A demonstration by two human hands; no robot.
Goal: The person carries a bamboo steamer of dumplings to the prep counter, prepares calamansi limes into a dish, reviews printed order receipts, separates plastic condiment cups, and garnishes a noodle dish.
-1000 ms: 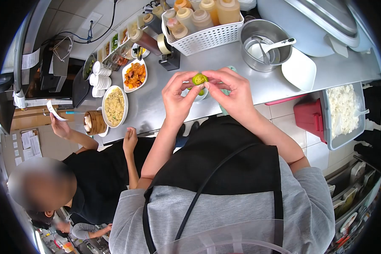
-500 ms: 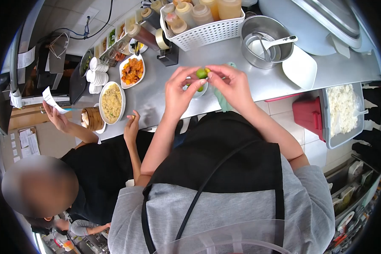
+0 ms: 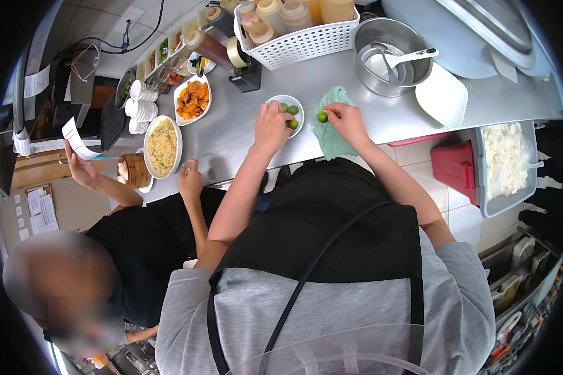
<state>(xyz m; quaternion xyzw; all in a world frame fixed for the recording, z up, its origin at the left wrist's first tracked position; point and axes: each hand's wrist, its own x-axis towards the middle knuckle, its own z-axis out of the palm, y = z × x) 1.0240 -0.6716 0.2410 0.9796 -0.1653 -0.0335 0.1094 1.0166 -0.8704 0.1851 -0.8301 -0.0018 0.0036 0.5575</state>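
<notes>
My left hand (image 3: pixel 272 127) is over the left side of a small white bowl (image 3: pixel 299 107) that holds several green citrus fruits (image 3: pixel 292 110). Its fingers are closed at the bowl, and what they grip, if anything, is hidden. Between the fingertips of my right hand (image 3: pixel 347 124) is a small green citrus fruit (image 3: pixel 322 117) with a yellowish patch. That hand is just above a green cloth (image 3: pixel 335 142) on the metal counter (image 3: pixel 231 140).
At the left a co-worker holds a paper slip (image 3: pixel 78 140), near a bamboo steamer (image 3: pixel 134 172), a rice dish (image 3: pixel 162 147) and an orange dish (image 3: pixel 192 100). Behind are a bottle basket (image 3: pixel 300 47) and metal pot (image 3: pixel 374 84); right, a white plate (image 3: pixel 442 99) and rice tub (image 3: pixel 504 169).
My hands have come apart and down from where they met over the counter. The left is now at the bowl, the right over the cloth with a fruit. The co-worker's slip has shifted slightly.
</notes>
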